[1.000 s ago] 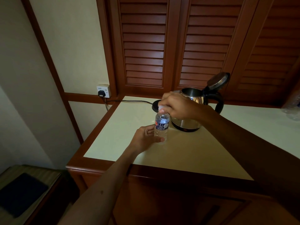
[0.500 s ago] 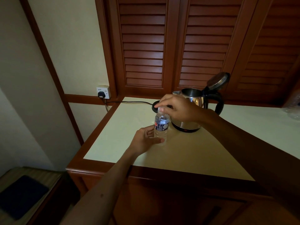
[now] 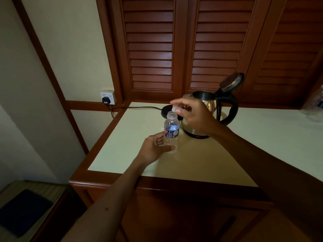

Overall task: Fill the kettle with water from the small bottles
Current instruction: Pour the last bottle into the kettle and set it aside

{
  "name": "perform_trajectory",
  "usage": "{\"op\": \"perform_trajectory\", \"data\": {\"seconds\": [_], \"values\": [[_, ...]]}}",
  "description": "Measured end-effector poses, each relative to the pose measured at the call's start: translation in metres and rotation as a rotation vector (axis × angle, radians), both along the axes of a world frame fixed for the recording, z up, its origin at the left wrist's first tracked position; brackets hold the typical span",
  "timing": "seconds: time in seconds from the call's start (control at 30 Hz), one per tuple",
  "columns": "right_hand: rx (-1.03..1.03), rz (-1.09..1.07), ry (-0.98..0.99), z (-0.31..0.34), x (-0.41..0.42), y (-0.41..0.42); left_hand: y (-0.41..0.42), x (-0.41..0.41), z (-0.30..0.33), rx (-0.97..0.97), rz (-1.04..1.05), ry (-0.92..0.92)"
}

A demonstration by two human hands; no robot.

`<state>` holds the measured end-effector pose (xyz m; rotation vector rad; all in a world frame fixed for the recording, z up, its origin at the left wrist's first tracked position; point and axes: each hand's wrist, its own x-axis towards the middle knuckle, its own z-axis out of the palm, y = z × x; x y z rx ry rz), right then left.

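Note:
A small clear water bottle with a blue label stands upright on the pale counter, its neck uncapped. My left hand grips the bottle's lower part. My right hand hovers just above and right of the neck, pinching the white cap between thumb and fingers. Behind my right hand a steel kettle with a black handle stands with its lid flipped up; its lower body is partly hidden by my hand.
The black kettle base lies behind the bottle, its cord running to a wall socket at the left. Crumpled clear plastic sits at the far right edge. Louvred wooden doors rise behind the counter. The counter's wooden front edge is near me.
My right hand has lifted off the bottle's neck with the cap, moving up and right. The bottle now stands uncapped. My left hand has kept its grip.

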<state>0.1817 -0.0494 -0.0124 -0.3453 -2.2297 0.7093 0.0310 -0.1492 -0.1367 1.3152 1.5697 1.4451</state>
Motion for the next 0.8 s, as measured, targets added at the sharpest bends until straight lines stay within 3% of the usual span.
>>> {"op": "perform_trajectory", "data": {"seconds": [0.17, 0.37, 0.63, 0.8], "values": [[-0.032, -0.163, -0.101, -0.049, 0.026, 0.010, -0.002, 0.003, 0.003, -0.008, 0.007, 0.021], [-0.080, -0.217, -0.450, -0.106, 0.058, 0.014, -0.003, 0.007, 0.008, -0.020, 0.055, 0.062], [-0.056, -0.210, -0.532, -0.102, 0.083, 0.028, -0.004, 0.013, 0.008, -0.040, 0.216, 0.169], [0.019, -0.254, -0.613, -0.104, 0.128, 0.053, -0.010, 0.022, 0.019, -0.009, 0.204, 0.070]]}}
